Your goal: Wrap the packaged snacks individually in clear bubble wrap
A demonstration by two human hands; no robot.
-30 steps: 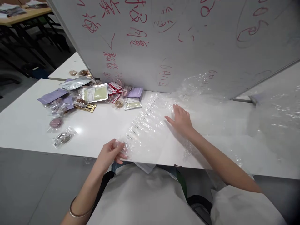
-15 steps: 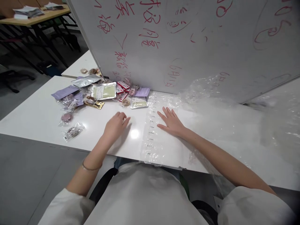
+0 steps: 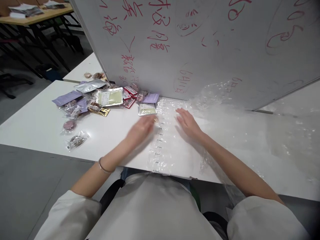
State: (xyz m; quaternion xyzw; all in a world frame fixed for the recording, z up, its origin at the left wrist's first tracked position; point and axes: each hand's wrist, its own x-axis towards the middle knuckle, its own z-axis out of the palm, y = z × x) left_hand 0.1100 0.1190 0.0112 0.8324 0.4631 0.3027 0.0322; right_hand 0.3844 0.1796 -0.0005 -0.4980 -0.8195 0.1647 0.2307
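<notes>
A clear plastic sheet [image 3: 165, 146] lies across the white table, with a row of short dark marks along its left part. My left hand [image 3: 143, 129], smeared by motion, hovers at the sheet's left edge near a small pale-green pouch [image 3: 147, 109]; its fingers cannot be made out clearly. Over the sheet, to the right of the marks, my right hand [image 3: 189, 124] is open with fingers stretched forward and nothing held. Whether it touches the film is hard to see.
A pile of wrapped snacks and purple pouches [image 3: 67, 98] sits at the back left. Nearer lie a wrapped round pink snack [image 3: 69, 125] and a clear packet [image 3: 77, 141]. Behind the table stands a whiteboard [image 3: 212, 56] with red writing. Crumpled film [image 3: 212, 95] bunches against it.
My left hand has moved right to the edge of the plastic sheet. My right hand has shifted slightly right and forward, its fingers closer together than before.
</notes>
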